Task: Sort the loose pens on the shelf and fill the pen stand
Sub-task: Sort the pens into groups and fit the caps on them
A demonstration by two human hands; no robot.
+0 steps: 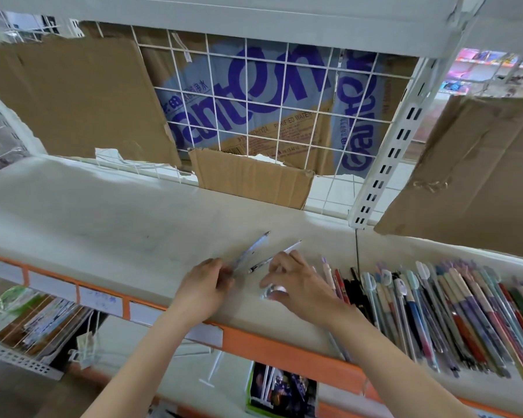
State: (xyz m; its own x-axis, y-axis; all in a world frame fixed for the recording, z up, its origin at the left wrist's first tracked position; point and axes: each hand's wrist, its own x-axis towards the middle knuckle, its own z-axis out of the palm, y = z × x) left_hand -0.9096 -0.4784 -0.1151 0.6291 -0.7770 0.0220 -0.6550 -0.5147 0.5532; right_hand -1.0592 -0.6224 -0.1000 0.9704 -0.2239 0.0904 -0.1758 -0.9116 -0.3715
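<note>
I see my left hand (207, 286) near the front edge of the shelf (103, 212), its fingers curled around the lower end of a clear pen (249, 251) whose tip angles away toward the back of the shelf; I judge it is held that way so it can be lifted out and matched with others. My right hand (296, 285) sits just beside it, fingers bent over a small clear, shiny thing (272, 292) that rests on the shelf near the front edge; it is too blurred to name, and I cannot tell whether the fingers truly clamp it or only cover it. A second pen (274, 257), slim with a dark tip, lies on the shelf between the two hands, partly under the right fingers. The bulk of the loose pens (453, 312) lies in a packed row toward the right end of the shelf, all slanted the same way, probably so they stay countable. I see no pen stand for certain, so I judge the sorting has barely begun. Torn cardboard (251, 182) leans against the wire grid (254, 95) at the back edge.
</note>
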